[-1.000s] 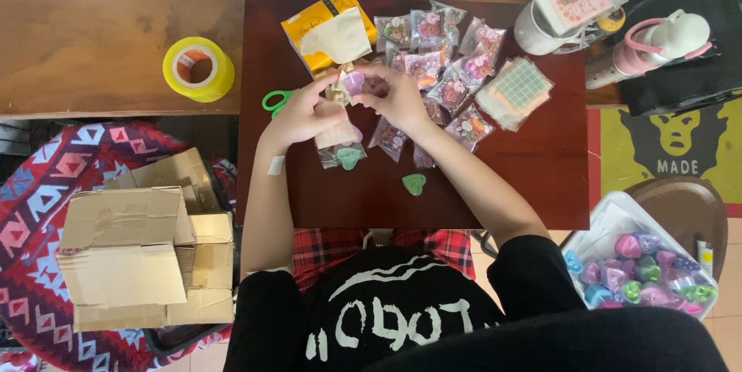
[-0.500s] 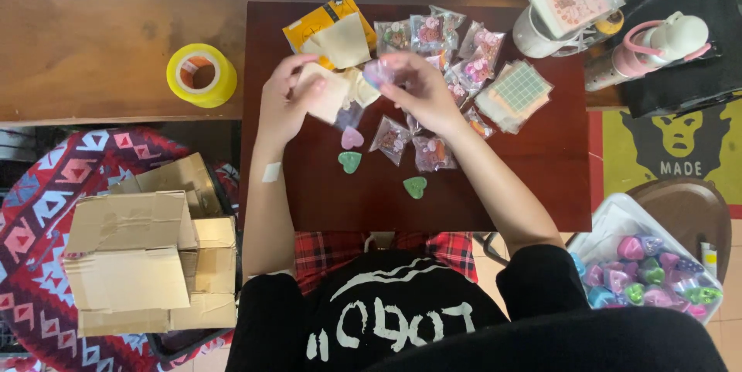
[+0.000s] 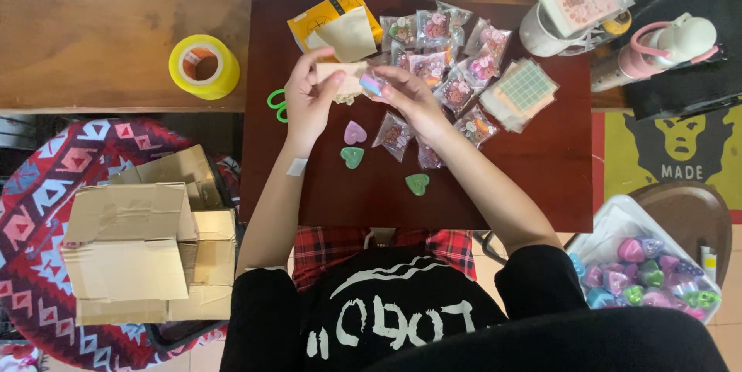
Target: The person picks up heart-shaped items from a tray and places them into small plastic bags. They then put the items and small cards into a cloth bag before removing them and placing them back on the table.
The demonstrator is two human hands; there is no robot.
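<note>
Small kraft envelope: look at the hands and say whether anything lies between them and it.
Nothing visible does. The left hand already grips the small kraft envelope, and the right hand holds a small pastel item against its edge.

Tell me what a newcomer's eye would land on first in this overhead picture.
First, the two hands at the middle of the dark red table: the left hand holds a small tan envelope while the right hand pinches a small pastel piece at its edge. Behind them lies a spread of clear packets, and three heart-shaped pieces lie nearer the person. A yellow tape roll stands out at left.
</note>
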